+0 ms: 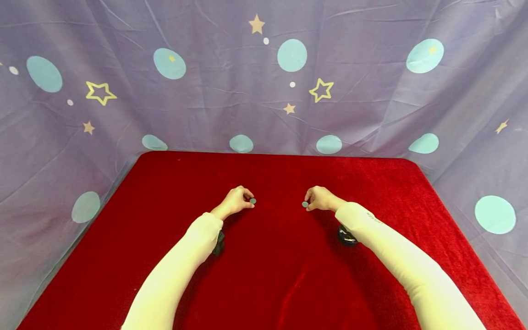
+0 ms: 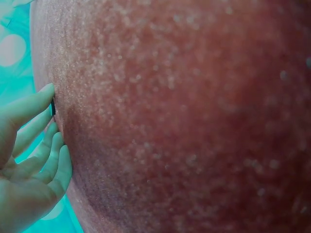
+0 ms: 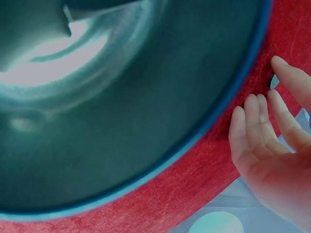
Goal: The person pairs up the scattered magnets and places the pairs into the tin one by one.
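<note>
Purple curtains (image 1: 231, 73) patterned with stars and dots hang behind your red-covered table (image 1: 268, 256). Your left hand (image 1: 235, 200) pinches a small grey-green disc (image 1: 253, 200) between thumb and finger near the table's middle. Your right hand (image 1: 323, 198) likewise pinches a similar disc (image 1: 305, 204), apart from the first. Beneath your pale right sleeve (image 1: 392, 250), partly hidden, sits a dark round container (image 3: 146, 126).

Starry drapes (image 1: 231, 87) make this a curtained booth.
</note>
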Tool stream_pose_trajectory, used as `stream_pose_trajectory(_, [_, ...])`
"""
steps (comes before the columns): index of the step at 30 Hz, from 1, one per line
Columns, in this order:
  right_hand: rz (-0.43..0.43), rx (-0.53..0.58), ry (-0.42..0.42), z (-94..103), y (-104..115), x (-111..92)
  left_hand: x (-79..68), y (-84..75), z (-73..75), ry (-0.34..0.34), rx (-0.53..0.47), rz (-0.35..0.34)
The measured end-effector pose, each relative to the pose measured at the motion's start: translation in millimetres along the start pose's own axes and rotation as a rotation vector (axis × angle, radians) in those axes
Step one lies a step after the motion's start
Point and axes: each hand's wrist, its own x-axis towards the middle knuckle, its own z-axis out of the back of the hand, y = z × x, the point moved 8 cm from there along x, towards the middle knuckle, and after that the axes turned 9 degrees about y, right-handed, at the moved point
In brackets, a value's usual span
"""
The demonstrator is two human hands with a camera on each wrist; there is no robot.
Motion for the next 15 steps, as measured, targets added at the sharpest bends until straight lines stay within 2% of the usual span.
stream_pose_trajectory(1, [0.011, -0.026, -0.027, -2.5, -4.6, 2.7, -2.3, -4.3, 2.6, -0.002, -0.003, 0.0])
stream_pose_trajectory(4, [-0.016, -0.049, -0.017, -11.1, -21.2, 12.6, -11.7, -24.0, 14.3, 0.001, 0.0, 0.005])
stream_pose_trajectory(6, [-0.006, -0.049, -0.033, -18.3, -37.1, 21.5, -20.3, -43.7, 25.9, -0.005, 0.007, 0.008])
stream_pose_trajectory(11, [-0.039, -0.058, 0.0, -39.5, -78.3, 44.8, -45.2, -98.1, 57.5, -0.012, 0.003, -0.003])
stream_pose_trajectory(15, [-0.046, -0.091, -0.006, -48.7, -95.5, 56.1, -57.3, -125.7, 74.8, -0.021, -0.011, -0.014])
